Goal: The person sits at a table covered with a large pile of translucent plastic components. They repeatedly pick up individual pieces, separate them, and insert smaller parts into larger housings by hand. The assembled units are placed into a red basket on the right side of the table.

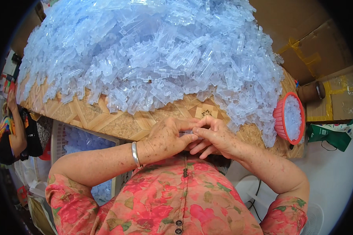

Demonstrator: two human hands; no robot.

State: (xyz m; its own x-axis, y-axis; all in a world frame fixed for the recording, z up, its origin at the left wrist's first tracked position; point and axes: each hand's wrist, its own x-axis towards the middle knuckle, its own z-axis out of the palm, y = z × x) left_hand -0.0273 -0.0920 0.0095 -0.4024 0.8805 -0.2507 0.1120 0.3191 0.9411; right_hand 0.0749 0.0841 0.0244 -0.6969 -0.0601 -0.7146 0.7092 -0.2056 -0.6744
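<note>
My left hand (166,135), below a silver bangle, and my right hand (215,137) meet at the near edge of the table. Their thumbs and forefingers are pinched together, tips touching. Between them shows only a sliver of a small clear plastic piece; the fingers hide the rest. On my right hand the lower fingers are loosely bent. Just beyond, a big heap of clear, bluish plastic pieces (157,58) covers most of the table (141,121), which has a wood-patterned top. Several loose pieces lie close to the edge at the right.
A red plastic basket (278,117) with small pale pieces in it sits tilted at the table's right end. Cardboard boxes (325,51) stand behind it. Under the table at left is a white crate (60,141) of bluish pieces. Another person's arm (17,121) shows at far left.
</note>
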